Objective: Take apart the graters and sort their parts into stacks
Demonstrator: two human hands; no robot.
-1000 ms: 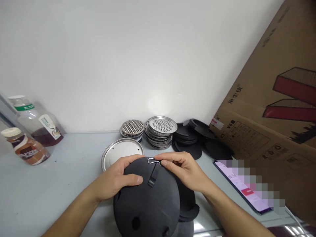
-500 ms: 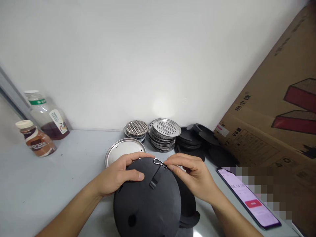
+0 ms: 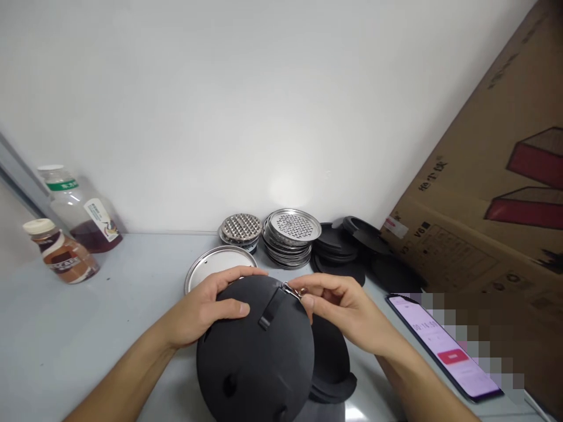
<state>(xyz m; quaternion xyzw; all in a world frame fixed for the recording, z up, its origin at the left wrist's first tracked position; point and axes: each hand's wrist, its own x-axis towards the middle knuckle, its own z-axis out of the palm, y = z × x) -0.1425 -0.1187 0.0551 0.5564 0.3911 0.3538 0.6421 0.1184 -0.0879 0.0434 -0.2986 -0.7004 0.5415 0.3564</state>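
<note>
From here I can't see much of the wire clip (image 3: pixel 291 289): the right hand (image 3: pixel 345 310) covers its end, so I can't tell how it meets the black round disc (image 3: pixel 250 346). My frame's bottom edge cuts that disc off, and the disc hides most of the black piece (image 3: pixel 332 357) beneath it. The left hand (image 3: pixel 204 308) and disc hide part of the steel plate (image 3: pixel 215 266). At lower right, a blur block covers part of the phone (image 3: pixel 422 328), whose small screen text I can't read. The carton (image 3: pixel 475 223) runs off the upper right.
</note>
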